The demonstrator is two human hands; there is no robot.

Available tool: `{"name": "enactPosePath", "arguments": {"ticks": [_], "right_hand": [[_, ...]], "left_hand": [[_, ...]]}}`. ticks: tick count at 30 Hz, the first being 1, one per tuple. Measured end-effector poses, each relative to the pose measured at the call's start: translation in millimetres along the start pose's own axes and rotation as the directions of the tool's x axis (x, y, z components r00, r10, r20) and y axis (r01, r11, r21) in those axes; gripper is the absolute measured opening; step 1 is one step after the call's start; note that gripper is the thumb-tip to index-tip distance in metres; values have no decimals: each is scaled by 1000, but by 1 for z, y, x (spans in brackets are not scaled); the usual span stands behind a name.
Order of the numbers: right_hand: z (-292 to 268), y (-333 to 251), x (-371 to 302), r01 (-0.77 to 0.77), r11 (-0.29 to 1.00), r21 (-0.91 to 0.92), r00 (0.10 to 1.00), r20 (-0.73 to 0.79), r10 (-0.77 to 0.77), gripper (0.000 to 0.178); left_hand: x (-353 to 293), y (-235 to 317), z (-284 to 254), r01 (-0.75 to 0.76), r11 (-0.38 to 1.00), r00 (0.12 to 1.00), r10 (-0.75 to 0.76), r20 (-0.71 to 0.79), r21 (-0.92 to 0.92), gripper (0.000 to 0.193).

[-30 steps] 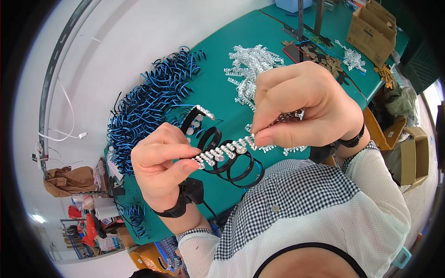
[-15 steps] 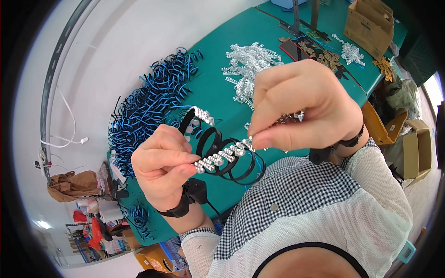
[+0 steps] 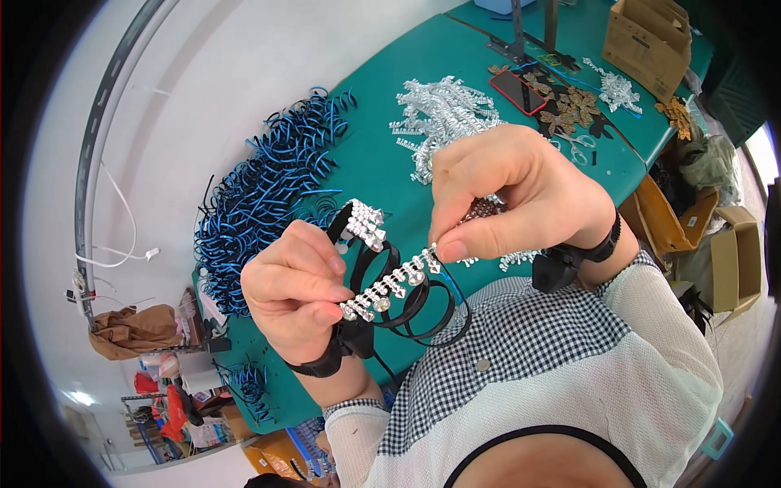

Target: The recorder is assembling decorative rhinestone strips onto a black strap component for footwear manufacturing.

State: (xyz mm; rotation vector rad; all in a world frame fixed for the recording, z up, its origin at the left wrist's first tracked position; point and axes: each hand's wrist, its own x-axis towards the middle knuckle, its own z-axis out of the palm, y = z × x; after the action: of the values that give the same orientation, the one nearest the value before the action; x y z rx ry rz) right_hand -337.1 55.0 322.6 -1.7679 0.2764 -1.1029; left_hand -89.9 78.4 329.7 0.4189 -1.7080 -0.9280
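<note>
- Green-topped table point(image 3: 370, 138), its edge curved by the wide lens, stands against a plain white wall point(image 3: 244, 49).
- Between the person's two hands, above the near part of the table, a narrow strip of silver, clear-stoned rhinestone trim point(image 3: 390, 286) runs on a slant, lower at its left end, with small drop-shaped pieces hanging along its lower side.
- Left hand point(image 3: 294, 285): thumb and forefinger pinch the strip's left end; the other fingers are curled.
- Right hand point(image 3: 529, 193): thumb and forefinger grip the strip's upper right end, the remaining fingers bent inward.
- Behind and below the strip hang loose loops of a black spiral band point(image 3: 338, 226). Another silver rhinestone piece point(image 3: 366, 224) lies on its upper end, near the left hand. Whether the held strip is joined to the loops cannot be told.
- Under the right hand's fingers, partly hidden, shows a dark brown, sparkling piece point(image 3: 486, 209).
- At left on the table spreads a large heap of black and bright blue spiral bands point(image 3: 268, 187).
- Beyond the hands lies a tangled pile of silver trim strips point(image 3: 443, 114).
- Farther right are a red-edged dark phone point(image 3: 517, 91), brown glittery cutouts point(image 3: 576, 107), metal scissors point(image 3: 579, 146) and an open brown cardboard box point(image 3: 647, 49).
</note>
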Motion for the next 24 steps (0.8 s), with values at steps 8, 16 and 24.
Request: {"name": "enactPosePath", "arguments": {"ticks": [8,16,24], "right_hand": [[2,-1,-3,29,997,-73,997,-69,-35,13],[9,-14,-4,245,901,-357,965,-3,-264,10],[4,9,1,-2,999,-51,997,-72,-2,14]], "left_hand": [[3,-6,-3,10,989,1000,-12,11,146,20],[-2,-10,-5,-38,973,999,41,-11,226,18],[-4,-11,2,-29,999,996,32,-86,38,21]]}}
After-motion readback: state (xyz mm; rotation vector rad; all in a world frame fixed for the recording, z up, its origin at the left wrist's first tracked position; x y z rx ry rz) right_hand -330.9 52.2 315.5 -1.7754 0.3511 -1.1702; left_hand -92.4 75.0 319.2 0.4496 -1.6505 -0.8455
